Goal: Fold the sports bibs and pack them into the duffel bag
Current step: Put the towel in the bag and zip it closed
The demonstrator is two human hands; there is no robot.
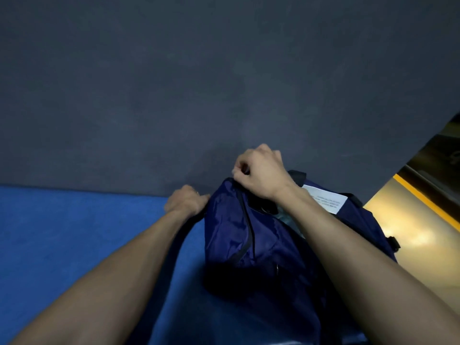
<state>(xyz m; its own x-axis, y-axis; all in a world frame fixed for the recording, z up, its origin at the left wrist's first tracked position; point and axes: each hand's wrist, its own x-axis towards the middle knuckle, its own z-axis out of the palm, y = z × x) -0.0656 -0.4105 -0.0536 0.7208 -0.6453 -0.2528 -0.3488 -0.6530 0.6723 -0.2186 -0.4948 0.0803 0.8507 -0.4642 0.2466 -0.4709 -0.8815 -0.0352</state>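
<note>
Navy duffel bag (pixel 249 235) contents hidden

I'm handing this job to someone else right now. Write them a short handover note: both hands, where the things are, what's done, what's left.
Left hand: grips the fabric at the far left end of the navy duffel bag.
Right hand: pinches something at the bag's far top edge, at the end of the zip line; probably the zip pull, which the fingers hide.
The bag sits on the blue mat, next to the dark grey floor. A white label shows on its right side.
Done: no bibs lie outside the bag in this view, so they seem packed.
Left: check how far the zip is shut; the right forearm hides part of the opening.
</note>
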